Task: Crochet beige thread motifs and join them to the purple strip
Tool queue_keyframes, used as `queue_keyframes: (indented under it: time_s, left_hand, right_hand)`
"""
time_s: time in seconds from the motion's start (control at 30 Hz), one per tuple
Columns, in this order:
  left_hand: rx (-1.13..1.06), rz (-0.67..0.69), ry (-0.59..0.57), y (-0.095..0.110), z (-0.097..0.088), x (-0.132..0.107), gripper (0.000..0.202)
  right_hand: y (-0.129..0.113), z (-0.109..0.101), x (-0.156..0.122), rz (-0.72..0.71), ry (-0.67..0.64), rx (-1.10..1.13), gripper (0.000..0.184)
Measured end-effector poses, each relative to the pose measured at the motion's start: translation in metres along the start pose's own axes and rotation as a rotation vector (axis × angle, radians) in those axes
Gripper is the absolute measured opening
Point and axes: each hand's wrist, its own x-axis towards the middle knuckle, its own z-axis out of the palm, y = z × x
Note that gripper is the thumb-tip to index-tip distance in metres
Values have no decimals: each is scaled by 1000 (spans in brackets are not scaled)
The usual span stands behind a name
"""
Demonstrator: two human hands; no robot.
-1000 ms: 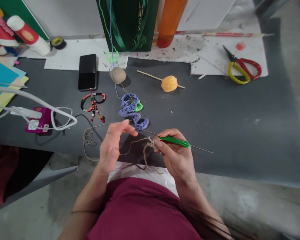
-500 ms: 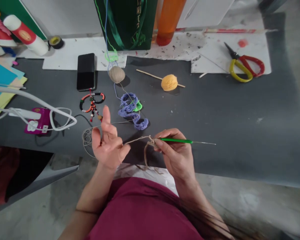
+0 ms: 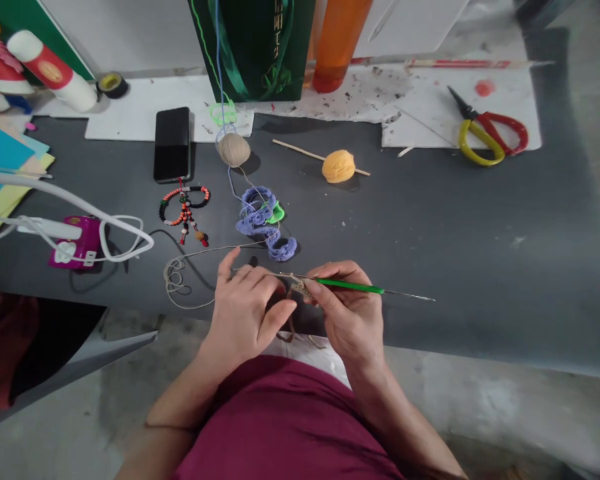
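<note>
The right hand [image 3: 353, 317] pinches a green-handled crochet hook [image 3: 349, 286], and the curled left hand [image 3: 243, 313] lies over the tan yarn [image 3: 180, 280] leading to the small crocheted piece [image 3: 301, 287] between them. This light, limp yarn handles best pinched near the stitches.

Your dark grey tabletop [image 3: 480, 267] carries a black phone [image 3: 172, 144], a ball of beige yarn [image 3: 234, 149], an orange ball on a wooden stick [image 3: 339, 166], a purple crochet strip [image 3: 263, 227], a beaded ornament [image 3: 184, 212], a magenta power socket [image 3: 77, 241], and white paper [image 3: 420, 127] under red-and-yellow scissors [image 3: 481, 120]
</note>
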Motion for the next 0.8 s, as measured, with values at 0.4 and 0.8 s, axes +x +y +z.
queue_keyframes:
  time_s: [0.4, 0.8]
  left_hand:
    - [-972, -357, 56, -5, 23, 3, 64]
    - [-1142, -454, 93, -11, 22, 5, 65]
  right_hand:
    - [-4, 2, -8, -176, -5, -191, 10]
    - [-26, -4, -25, -252, -108, -21, 7]
